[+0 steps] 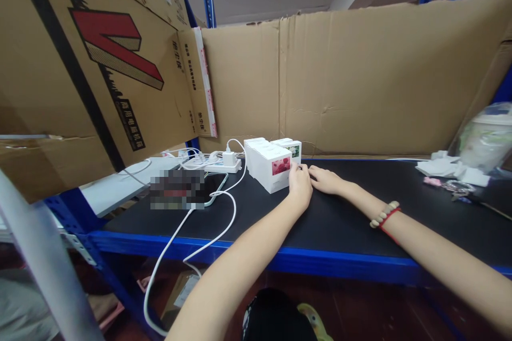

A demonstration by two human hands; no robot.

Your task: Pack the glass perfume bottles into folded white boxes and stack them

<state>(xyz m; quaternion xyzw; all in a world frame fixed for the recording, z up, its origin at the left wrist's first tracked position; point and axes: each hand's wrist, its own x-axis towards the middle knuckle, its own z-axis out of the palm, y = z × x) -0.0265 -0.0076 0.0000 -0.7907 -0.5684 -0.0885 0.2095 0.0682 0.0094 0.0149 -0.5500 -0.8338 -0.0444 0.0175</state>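
White boxes (264,156) stand in a tight group on the black tabletop. The front one bears a red fruit picture (280,165); behind it on the right, another white box (296,152) shows a green picture. My left hand (301,187) is closed, its bent fingers pressed at the right front edge of the boxes. Beside it, my right hand (328,180) lies low over the tabletop with fingers stretched toward the same boxes. A beaded bracelet (384,214) circles my right wrist. The fingertips of both hands are partly hidden.
Left of the boxes lie a phone (216,186), a white cable (235,208) and a power strip with a charger (230,159). At right are white paper pieces (452,168), keys (456,186) and a bagged cup (488,136). Cardboard walls (360,80) enclose the back and left.
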